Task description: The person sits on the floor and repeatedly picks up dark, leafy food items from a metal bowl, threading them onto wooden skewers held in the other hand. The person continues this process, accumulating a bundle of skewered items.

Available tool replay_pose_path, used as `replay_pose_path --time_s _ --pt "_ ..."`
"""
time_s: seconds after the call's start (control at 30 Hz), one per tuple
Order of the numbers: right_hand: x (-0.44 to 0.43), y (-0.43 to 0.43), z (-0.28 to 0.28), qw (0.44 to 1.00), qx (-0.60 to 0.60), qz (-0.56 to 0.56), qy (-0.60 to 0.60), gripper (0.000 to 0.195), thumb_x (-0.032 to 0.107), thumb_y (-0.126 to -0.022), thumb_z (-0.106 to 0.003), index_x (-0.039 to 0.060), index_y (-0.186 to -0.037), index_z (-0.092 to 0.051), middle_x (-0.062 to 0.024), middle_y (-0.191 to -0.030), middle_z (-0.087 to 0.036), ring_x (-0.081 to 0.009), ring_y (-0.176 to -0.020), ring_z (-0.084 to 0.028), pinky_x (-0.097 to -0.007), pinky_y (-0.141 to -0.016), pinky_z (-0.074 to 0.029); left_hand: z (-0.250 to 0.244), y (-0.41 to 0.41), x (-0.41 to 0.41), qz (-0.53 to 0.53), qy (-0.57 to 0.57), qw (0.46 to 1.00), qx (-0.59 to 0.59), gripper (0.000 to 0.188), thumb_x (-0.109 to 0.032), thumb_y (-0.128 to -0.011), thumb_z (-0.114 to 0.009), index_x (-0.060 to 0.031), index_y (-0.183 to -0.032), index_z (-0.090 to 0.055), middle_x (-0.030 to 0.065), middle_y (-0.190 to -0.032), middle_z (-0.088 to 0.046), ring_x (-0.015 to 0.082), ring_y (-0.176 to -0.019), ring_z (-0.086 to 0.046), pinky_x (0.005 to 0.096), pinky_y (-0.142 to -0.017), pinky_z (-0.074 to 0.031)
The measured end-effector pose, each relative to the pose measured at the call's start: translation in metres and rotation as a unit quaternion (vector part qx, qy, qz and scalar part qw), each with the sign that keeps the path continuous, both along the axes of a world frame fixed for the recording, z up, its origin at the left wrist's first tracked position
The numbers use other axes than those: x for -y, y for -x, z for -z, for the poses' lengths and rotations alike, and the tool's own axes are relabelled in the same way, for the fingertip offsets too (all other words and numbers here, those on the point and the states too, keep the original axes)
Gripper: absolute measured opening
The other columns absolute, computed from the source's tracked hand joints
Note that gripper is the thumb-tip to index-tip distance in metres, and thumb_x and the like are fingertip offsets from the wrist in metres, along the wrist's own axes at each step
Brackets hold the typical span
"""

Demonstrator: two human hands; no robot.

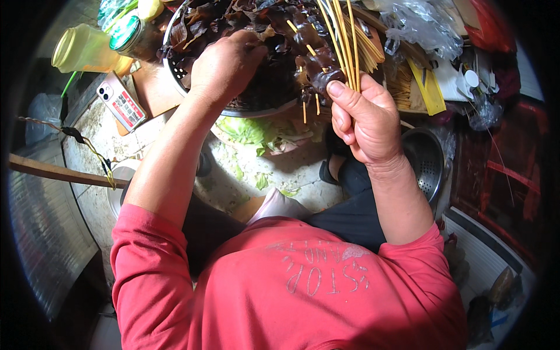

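A metal colander (176,73) heaped with dark wet wood ear mushrooms (205,22) stands in front of me. My left hand (229,65) reaches down into the heap with bent fingers; the fingertips are partly hidden, so I cannot tell whether they pinch a piece. A bundle of thin bamboo skewers (345,43) is gripped in my right hand (365,113), points upward. Several loaded skewers of wood ear (321,65) lie on the colander's right side, beside my right thumb.
Left of the colander are a green-lidded jar (127,33), a yellowish plastic jar (81,48) and a phone (121,101). More skewers (369,48) and clear plastic bags (422,26) lie at right. Below are cut cabbage (245,131) and a second metal colander (422,164).
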State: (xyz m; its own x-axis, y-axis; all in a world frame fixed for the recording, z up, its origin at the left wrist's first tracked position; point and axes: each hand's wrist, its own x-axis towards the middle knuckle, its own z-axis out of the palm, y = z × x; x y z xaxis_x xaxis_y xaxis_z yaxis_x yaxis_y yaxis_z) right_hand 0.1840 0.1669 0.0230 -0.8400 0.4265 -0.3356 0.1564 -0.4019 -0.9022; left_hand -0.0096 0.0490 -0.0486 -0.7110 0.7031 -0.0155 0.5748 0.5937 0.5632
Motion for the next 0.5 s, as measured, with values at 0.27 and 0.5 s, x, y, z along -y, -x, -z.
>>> replay_pose_path --time_s 0.27,0.5 --pt "-0.001 -0.004 -0.002 1.000 0.008 -0.018 -0.017 0.017 0.020 -0.090 -0.063 0.0043 -0.089 -0.058 0.0017 -0.060 -0.053 -0.0024 -0.045 -0.043 -0.0168 -0.038 -0.033 0.010 0.003 0.006 0.074 0.060 0.978 -0.184 0.021 -0.019 -0.078 -0.060 -0.0132 -0.095 -0.069 0.0140 -0.105 -0.059 0.0327 -0.101 -0.060 0.0423 -0.084 -0.052" --pt "0.003 -0.002 -0.002 0.999 0.020 -0.026 -0.025 0.018 0.022 -0.090 -0.064 0.0046 -0.091 -0.058 0.0021 -0.061 -0.052 -0.0020 -0.046 -0.042 -0.0164 -0.039 -0.033 0.003 0.012 0.014 0.102 0.028 0.966 -0.236 0.024 -0.018 -0.079 -0.061 -0.0097 -0.100 -0.067 0.0116 -0.091 -0.062 0.0286 -0.089 -0.062 0.0407 -0.077 -0.052"
